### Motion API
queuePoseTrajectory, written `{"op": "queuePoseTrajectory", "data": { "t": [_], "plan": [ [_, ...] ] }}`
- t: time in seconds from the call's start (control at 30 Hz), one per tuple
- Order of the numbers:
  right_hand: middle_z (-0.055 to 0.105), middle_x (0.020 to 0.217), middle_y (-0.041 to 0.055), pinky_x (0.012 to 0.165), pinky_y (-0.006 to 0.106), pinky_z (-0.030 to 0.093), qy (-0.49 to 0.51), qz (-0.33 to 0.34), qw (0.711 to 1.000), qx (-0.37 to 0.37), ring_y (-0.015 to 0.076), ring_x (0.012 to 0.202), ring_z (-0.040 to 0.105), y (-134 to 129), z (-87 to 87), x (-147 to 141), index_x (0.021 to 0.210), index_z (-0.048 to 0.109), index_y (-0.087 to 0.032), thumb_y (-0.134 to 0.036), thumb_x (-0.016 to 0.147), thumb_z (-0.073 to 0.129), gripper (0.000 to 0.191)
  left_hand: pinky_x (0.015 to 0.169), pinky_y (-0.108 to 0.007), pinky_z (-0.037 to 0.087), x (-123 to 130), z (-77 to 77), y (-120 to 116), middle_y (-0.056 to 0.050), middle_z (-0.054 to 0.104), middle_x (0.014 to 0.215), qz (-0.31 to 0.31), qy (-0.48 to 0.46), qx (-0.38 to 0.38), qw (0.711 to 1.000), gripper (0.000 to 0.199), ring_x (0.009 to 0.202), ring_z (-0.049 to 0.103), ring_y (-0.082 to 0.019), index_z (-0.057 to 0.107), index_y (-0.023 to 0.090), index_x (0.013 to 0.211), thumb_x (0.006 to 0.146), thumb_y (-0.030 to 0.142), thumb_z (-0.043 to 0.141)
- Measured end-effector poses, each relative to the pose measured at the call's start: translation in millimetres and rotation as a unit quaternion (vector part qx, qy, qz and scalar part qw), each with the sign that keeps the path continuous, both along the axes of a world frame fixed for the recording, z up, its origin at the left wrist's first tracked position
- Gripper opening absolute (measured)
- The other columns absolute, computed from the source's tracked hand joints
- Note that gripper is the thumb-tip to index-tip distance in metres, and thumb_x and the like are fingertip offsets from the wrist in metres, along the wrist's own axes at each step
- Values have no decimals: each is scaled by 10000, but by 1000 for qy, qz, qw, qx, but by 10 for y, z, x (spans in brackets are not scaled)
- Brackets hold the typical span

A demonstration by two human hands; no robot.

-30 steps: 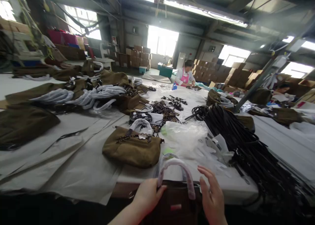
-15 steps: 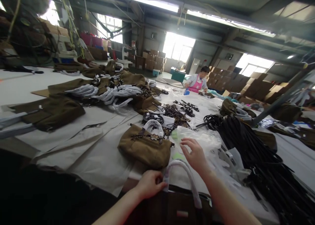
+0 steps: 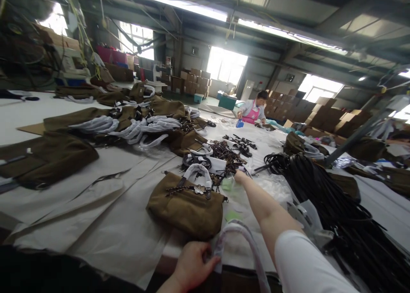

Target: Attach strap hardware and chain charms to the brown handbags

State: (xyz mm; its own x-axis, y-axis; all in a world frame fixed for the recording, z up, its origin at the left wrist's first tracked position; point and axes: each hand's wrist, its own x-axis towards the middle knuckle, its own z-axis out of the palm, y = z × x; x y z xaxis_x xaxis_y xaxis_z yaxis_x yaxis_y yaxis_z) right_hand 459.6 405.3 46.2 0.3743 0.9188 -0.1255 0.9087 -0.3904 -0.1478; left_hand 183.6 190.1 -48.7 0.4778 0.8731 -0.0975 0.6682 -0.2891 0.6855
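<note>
At the bottom of the view my left hand (image 3: 194,263) is closed, thumb and fingers pinching the base of a plastic-wrapped bag handle (image 3: 241,230). That handle belongs to a dark bag (image 3: 235,279), mostly cut off by the lower edge. My right hand (image 3: 240,177) is stretched far forward to the near edge of a pile of braided cords (image 3: 229,154); its fingers are hidden from me. Between the hands and to the left sits a brown handbag (image 3: 187,207) with a wrapped handle and a braided cord with a flower-shaped charm on its front.
A heap of brown bags (image 3: 128,122) with wrapped handles covers the left of the table. Long black straps (image 3: 317,199) lie bundled on the right, beside clear plastic (image 3: 273,186). Across the table a person in a pink apron (image 3: 253,113) works. Green paper pieces (image 3: 233,216) lie near my right arm.
My right hand has moved forward, away from above the wrapped handle, to the cord pile. My left hand stays at the handle's base. The view has shifted slightly.
</note>
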Motion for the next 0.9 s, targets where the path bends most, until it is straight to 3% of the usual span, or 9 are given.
{"op": "queuePoseTrajectory", "data": {
  "t": [0.17,0.4,0.5,0.57,0.63,0.7,0.77,0.83,0.9],
  "plan": [
    [605,1240,98,881,434,550,66,-37,994,79,224,1045,628,-163,-31,72,1229,589,-170,-344,954,597,325,590,-278,300,-6,16,0,-23,708,681,-7,-8,8,1000,361,662,631,-184,720,203,718,815,531,604],
    [727,998,125,778,322,520,162,-49,940,297,193,821,671,-496,603,131,1135,617,-121,-481,1021,348,464,584,-278,319,-9,53,7,-36,703,674,-23,-19,37,999,376,652,633,-195,715,193,728,836,530,588],
    [747,883,87,549,250,470,271,-14,883,383,132,545,587,-954,848,-19,1147,587,-142,-622,979,289,589,587,-277,363,9,111,0,-33,694,655,-29,-60,39,997,320,630,629,-196,701,190,708,827,476,621],
    [732,753,52,439,224,394,425,26,800,423,103,437,507,-1408,899,-200,1063,607,-153,-670,924,407,571,639,-281,421,-6,204,-77,-39,702,704,-34,-93,32,995,281,675,641,-197,692,189,738,858,423,593],
    [701,659,21,389,205,349,565,45,719,402,84,398,479,-1920,852,-421,972,638,-163,-649,875,543,505,751,-300,471,-62,347,-228,-66,715,842,3,-154,56,987,287,803,656,-207,687,180,878,927,385,492],
    [686,628,8,372,188,344,651,37,678,338,75,392,483,-2406,728,-645,941,665,-167,-610,869,593,455,904,-353,474,-144,524,-417,-116,693,1056,70,-243,131,959,362,1003,638,-233,642,160,1106,982,367,371],
    [676,610,5,363,182,355,710,22,653,263,75,392,490,-2798,554,-838,933,685,-168,-592,872,603,437,1044,-419,414,-208,688,-585,-145,619,1272,65,-300,180,934,425,1203,560,-265,559,164,1291,995,371,336],
    [669,597,1,354,182,362,753,0,627,199,78,385,486,-3070,352,-981,927,693,-171,-585,866,615,425,1087,-426,390,-219,783,-702,-124,602,1336,-24,-325,94,941,435,1252,540,-263,510,194,1366,999,368,353],
    [670,598,-2,358,182,371,783,-30,601,159,78,386,487,-3240,150,-1067,919,694,-176,-569,855,636,402,1065,-403,426,-176,789,-780,-104,643,1296,-108,-354,-74,926,404,1208,584,-249,528,203,1345,994,352,393]
  ]
}}
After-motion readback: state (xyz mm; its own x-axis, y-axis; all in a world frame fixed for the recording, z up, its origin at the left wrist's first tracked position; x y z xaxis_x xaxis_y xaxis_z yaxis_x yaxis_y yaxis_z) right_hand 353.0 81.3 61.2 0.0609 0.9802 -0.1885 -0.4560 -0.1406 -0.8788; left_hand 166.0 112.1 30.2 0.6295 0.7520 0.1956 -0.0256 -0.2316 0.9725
